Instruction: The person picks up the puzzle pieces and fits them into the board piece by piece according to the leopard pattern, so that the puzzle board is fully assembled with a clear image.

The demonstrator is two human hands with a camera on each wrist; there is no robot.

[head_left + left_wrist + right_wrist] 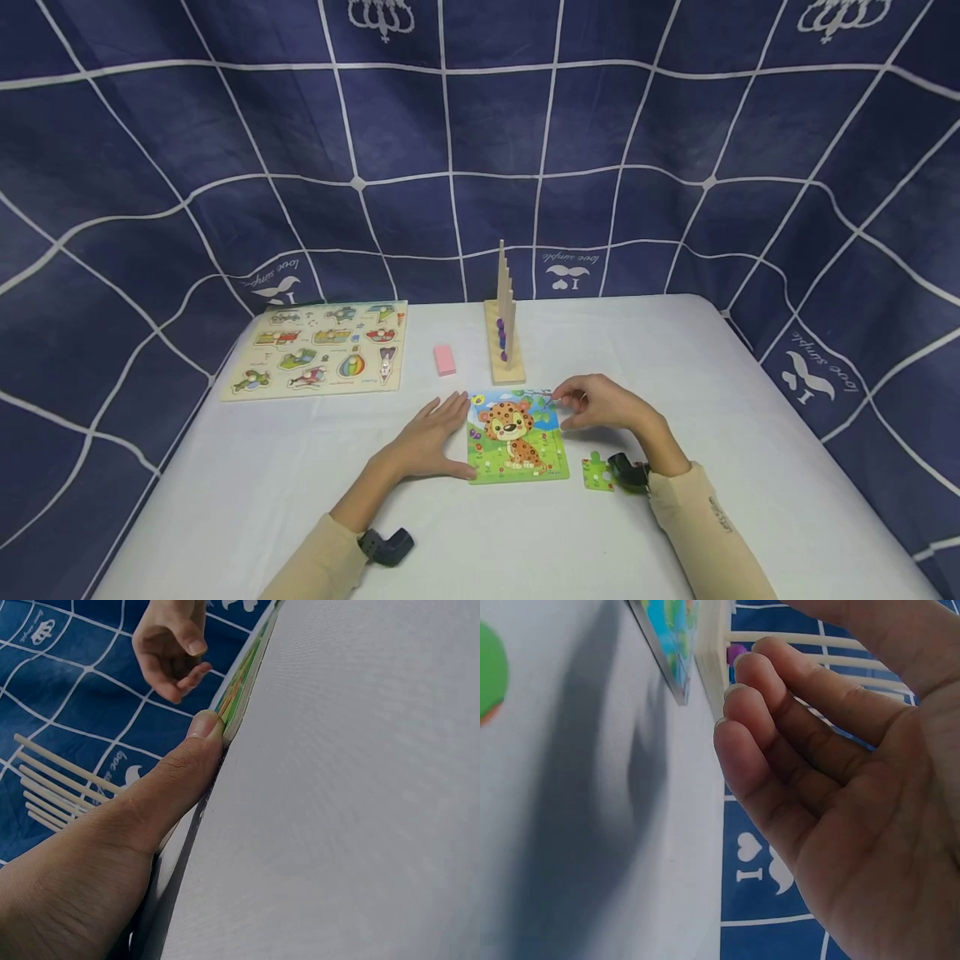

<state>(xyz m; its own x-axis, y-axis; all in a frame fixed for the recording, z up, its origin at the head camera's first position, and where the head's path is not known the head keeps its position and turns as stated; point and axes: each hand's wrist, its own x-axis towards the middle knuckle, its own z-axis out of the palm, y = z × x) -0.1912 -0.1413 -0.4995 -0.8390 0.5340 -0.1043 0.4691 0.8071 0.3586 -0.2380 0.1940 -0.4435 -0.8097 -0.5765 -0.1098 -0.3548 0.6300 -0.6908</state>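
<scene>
A jigsaw puzzle with a cartoon leopard (517,446) lies on the white table in the head view. My left hand (431,442) rests along its left side with fingers extended, and in the left wrist view the thumb (191,757) touches the board's edge. Beside the puzzle's upper right edge is my right hand (603,402), its fingers loosely bent. Nothing shows in its palm in the right wrist view. A loose green jigsaw piece (597,473) lies right of the puzzle, near the right wrist. Another green thing, partly hidden, sits under the wrist camera.
Behind the puzzle stands a wooden peg rack (508,375) with upright rods and a few purple and blue beads. A pink block (445,360) lies to its left. Farther left is a wooden board of vehicle pictures (318,387). A blue checked curtain (495,125) hangs behind the table.
</scene>
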